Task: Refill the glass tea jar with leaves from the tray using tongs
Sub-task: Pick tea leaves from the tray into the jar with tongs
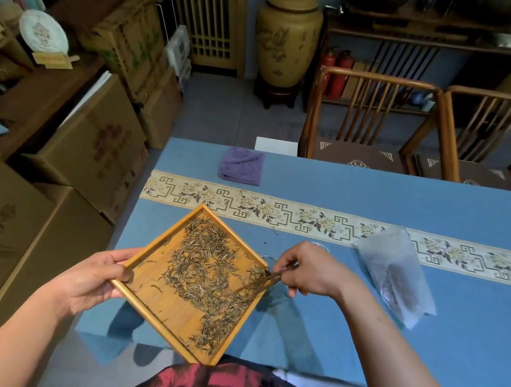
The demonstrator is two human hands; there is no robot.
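Tea leaves (207, 278) lie loose across a square bamboo tray (154, 305), thickest from its middle down toward its near corner. The left hand (94, 277) holds the tray by its left corner, thumb over the rim and fingers beneath, so the tray hangs tilted above the near left corner of the worktop (327, 333), which is covered in blue cloth. On the floor left of the worktop stand stacked cardboard boxes (95, 145). A folded purple cloth (242, 165) rests near the worktop's far edge, just behind a patterned cream runner (277, 210) that crosses the worktop from left to right.

At the tray's right corner the right hand (309, 270) pinches slim tongs (259, 280), whose tips reach down into the leaves; whether the tips have caught any leaves I cannot tell. The glass tea jar (272, 292) stands on the worktop just beside that corner, mostly hidden behind the tray and the right hand, with only part of its clear rim and wall showing. Right of the hand a clear plastic bag (396, 277) lies across the runner with something dark inside. Beyond the far edge stand two wooden chairs (369, 120), and a large tan ceramic urn (286, 36) sits against the back wall.
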